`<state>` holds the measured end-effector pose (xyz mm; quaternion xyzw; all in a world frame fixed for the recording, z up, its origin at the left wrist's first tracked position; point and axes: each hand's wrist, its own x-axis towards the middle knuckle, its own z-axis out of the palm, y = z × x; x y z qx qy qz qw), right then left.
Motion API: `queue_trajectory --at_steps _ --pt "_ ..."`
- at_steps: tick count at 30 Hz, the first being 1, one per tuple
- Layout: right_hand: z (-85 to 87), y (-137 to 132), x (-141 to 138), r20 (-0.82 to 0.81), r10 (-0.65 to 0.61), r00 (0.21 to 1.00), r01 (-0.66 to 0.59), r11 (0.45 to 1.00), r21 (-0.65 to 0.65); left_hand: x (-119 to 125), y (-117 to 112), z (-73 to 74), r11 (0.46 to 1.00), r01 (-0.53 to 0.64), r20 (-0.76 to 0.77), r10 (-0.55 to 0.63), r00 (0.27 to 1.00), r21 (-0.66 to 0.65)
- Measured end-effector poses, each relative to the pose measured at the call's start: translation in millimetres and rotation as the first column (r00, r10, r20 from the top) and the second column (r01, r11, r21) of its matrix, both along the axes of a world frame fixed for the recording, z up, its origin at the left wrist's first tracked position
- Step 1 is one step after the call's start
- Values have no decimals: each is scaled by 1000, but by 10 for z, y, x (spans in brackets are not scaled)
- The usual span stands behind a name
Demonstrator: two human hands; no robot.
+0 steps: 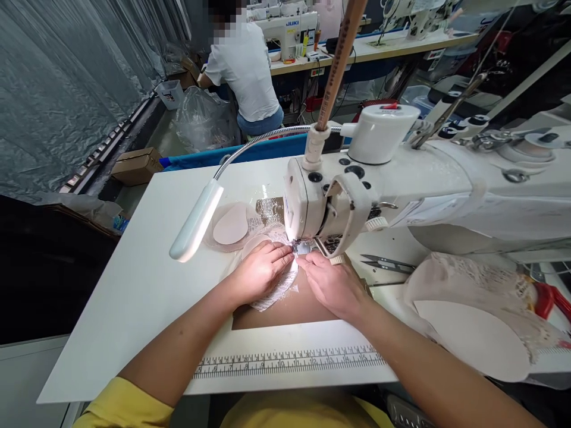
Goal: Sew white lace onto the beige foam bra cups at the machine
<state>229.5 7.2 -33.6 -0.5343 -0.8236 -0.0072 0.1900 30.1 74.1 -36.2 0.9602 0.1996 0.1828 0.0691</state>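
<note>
White lace fabric (pixel 280 288) lies under the needle area of a white sewing machine (pixel 307 202), over a brown sheet on the table. My left hand (pixel 261 270) rests on the lace, its fingers laid flat and pointing at the presser foot (pixel 295 246). Just right of the foot, my right hand (pixel 330 282) is closed, with thumb and forefinger pinching the lace's edge. Left of the needle area, a pale oval pad (pixel 230 224) lies on more lace. The stitching point is partly hidden by my fingertips.
A lamp (pixel 196 223) on a bent neck hangs over the table's left part. Thread snips (pixel 388 263) lie right of the machine head. Farther right are a lace piece with a pale oval (pixel 475 339) and red-handled scissors (pixel 546 300). A co-worker (pixel 250 71) sits beyond the table.
</note>
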Motion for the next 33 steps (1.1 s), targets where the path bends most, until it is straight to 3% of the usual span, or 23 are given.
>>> queue_trajectory --at_steps 7,17,22,33 --pt "-3 15 -13 -1 -9 1000 9 1000 -18 6 20 80 999 -44 -32 43 999 -26" --pt "-5 26 3 -9 -17 1000 17 1000 -7 -82 20 82 995 -98 -113 99 989 12" --pt "-4 11 45 -47 21 999 -23 999 -45 -122 -43 137 996 -63 -77 58 995 -63" --pt "18 -4 40 -65 6 998 -9 998 -54 -105 -69 130 975 -123 -59 114 992 -183"
